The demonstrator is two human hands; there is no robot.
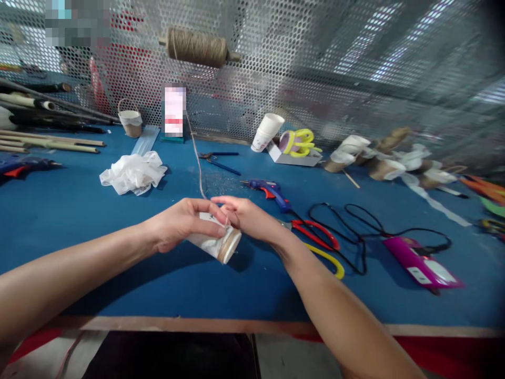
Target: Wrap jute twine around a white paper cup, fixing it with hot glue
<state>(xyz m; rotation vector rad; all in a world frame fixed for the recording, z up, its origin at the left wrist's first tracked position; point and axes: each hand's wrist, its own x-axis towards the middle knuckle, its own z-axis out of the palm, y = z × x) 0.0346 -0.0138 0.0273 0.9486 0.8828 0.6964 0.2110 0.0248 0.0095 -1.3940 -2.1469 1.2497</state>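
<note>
My left hand (179, 223) is wrapped round a white paper cup (215, 243) that lies on its side above the blue table; the cup's bottom rim is wound with brown twine. My right hand (246, 216) pinches the twine strand (198, 163) against the cup. The strand runs up to a twine spool (197, 47) hung on the mesh wall. Red and yellow handled scissors (321, 245) lie just right of my right wrist.
A blue glue gun (270, 190), black cable (355, 231), magenta device (418, 263), pliers (219, 159), crumpled white plastic (134, 173), stacked cups (268, 131), several twine-wrapped cups (374, 158) and rods (43, 139) lie on the blue table (79, 221). The table edge runs along the front.
</note>
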